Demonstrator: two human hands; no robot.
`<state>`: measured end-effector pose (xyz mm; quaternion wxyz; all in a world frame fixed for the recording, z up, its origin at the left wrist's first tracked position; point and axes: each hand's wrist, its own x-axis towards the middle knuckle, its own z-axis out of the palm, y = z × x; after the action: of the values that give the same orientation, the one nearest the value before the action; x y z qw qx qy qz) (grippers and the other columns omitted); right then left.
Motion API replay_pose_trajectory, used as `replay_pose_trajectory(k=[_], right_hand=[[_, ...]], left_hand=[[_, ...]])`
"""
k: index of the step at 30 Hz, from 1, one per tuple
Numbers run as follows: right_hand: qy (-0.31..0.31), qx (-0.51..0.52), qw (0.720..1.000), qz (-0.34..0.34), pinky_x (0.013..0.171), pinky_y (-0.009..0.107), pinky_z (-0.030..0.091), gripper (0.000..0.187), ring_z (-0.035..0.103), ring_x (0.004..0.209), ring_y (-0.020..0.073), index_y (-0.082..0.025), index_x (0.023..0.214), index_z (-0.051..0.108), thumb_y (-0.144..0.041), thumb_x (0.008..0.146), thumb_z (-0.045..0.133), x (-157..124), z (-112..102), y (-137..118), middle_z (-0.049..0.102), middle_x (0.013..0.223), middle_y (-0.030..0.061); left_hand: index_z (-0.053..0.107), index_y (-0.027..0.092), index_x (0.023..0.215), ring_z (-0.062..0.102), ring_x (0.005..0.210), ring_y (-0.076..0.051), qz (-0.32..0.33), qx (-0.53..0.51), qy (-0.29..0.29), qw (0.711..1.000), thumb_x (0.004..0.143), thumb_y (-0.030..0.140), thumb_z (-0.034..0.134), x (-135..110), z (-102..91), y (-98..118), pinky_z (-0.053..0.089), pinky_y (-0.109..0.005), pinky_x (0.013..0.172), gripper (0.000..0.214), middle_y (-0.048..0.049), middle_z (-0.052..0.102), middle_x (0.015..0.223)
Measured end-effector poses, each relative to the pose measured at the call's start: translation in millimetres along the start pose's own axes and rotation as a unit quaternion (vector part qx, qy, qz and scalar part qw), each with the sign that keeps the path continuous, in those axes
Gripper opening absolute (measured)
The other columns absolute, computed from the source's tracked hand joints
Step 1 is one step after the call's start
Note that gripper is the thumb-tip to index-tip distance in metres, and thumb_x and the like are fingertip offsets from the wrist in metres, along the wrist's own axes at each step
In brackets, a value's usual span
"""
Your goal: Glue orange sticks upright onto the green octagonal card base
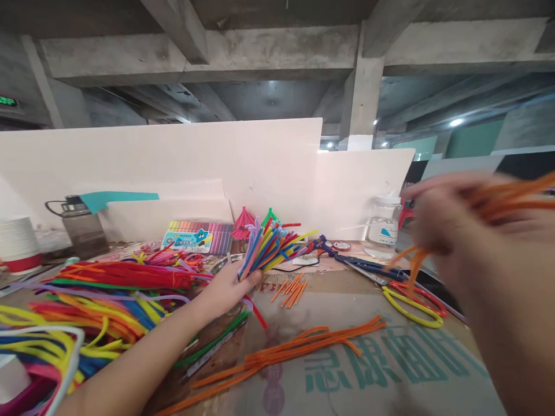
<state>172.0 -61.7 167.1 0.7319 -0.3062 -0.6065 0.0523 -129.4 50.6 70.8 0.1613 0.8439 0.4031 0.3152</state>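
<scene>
Only illegible teal characters (373,361) on cardboard (347,300).

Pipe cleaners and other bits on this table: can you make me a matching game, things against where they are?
1 multicoloured bundle
2 blurred orange strands
3 marker box
4 scissors

a before the white board
b in the left hand
c in front of the clear bottle
d in the right hand

Pairs: 1-b, 2-d, 3-a, 4-c.
</scene>
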Motion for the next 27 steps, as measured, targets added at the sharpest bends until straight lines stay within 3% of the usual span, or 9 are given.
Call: replay_pose_trajectory(k=[3, 6, 10, 14, 20, 27], right_hand=[[-0.193, -0.07, 0.974, 0.093, 0.05, 0.025, 0.042, 0.009, 0.059, 0.056, 0.0134, -0.023, 0.079, 0.077, -0.032, 0.079, 0.075, -18.9, 32.3, 22.1, 0.069, 0.065, -0.0001], [-0.242, -0.068, 0.956, 0.15, 0.063, 0.03, 0.05, 0.013, 0.067, 0.068, 0.0183, -0.021, 0.085, 0.076, -0.031, 0.081, 0.069, -35.0, 62.8, 51.0, 0.074, 0.075, 0.0028], [-0.241, -0.041, 0.955, 0.17, 0.061, 0.029, 0.047, 0.022, 0.062, 0.066, 0.0169, -0.019, 0.083, 0.073, -0.04, 0.08, 0.066, -46.7, 76.1, 68.6, 0.071, 0.074, 0.0029], [-0.225, -0.021, 0.956, 0.187, 0.056, 0.026, 0.04, 0.024, 0.052, 0.06, 0.0138, -0.019, 0.075, 0.071, -0.042, 0.079, 0.065, -50.9, 77.3, 63.7, 0.062, 0.065, 0.0], [-0.201, 0.019, 0.958, 0.202, 0.055, 0.025, 0.039, 0.02, 0.047, 0.057, 0.0129, -0.019, 0.072, 0.066, -0.039, 0.074, 0.064, -51.7, 82.3, 55.7, 0.055, 0.061, -0.0018], [-0.199, -0.011, 0.967, 0.155, 0.054, 0.025, 0.038, 0.019, 0.046, 0.059, 0.0133, -0.02, 0.074, 0.064, -0.036, 0.082, 0.058, -49.9, 78.4, 54.9, 0.055, 0.064, -0.0005]], left_hand=[[0.067, 0.017, 0.113, 0.064, 0.104, -0.033, 0.017, 0.013, 0.001, 1.0, 0.091, 0.07, 0.043, -0.7, 1.2, -0.4, 0.049, -0.037, 0.088, 0.062, -0.0106, 0.072, 0.106], [0.066, 0.018, 0.116, 0.065, 0.102, -0.032, 0.026, 0.032, 0.012, 0.999, 0.091, 0.066, 0.046, -2.2, 2.9, 2.5, 0.049, -0.036, 0.086, 0.057, -0.0107, 0.072, 0.11], [0.066, 0.018, 0.108, 0.067, 0.092, -0.03, 0.026, 0.078, 0.02, 0.996, 0.091, 0.062, 0.048, -4.4, 5.5, 9.1, 0.05, -0.035, 0.08, 0.05, -0.0098, 0.073, 0.101], [0.065, 0.017, 0.104, 0.066, 0.094, -0.032, 0.032, 0.107, 0.028, 0.993, 0.091, 0.065, 0.047, -5.7, 7.7, 12.9, 0.049, -0.037, 0.081, 0.053, -0.0122, 0.072, 0.1], [0.065, 0.017, 0.112, 0.067, 0.099, -0.032, 0.044, 0.108, 0.034, 0.993, 0.091, 0.064, 0.048, -6.1, 9.4, 10.3, 0.05, -0.038, 0.085, 0.054, -0.0123, 0.073, 0.106], [0.067, 0.019, 0.111, 0.068, 0.1, -0.032, 0.013, 0.068, 0.038, 0.997, 0.093, 0.061, 0.044, -2.4, 8.0, -1.8, 0.051, -0.036, 0.082, 0.051, -0.0103, 0.074, 0.108]])
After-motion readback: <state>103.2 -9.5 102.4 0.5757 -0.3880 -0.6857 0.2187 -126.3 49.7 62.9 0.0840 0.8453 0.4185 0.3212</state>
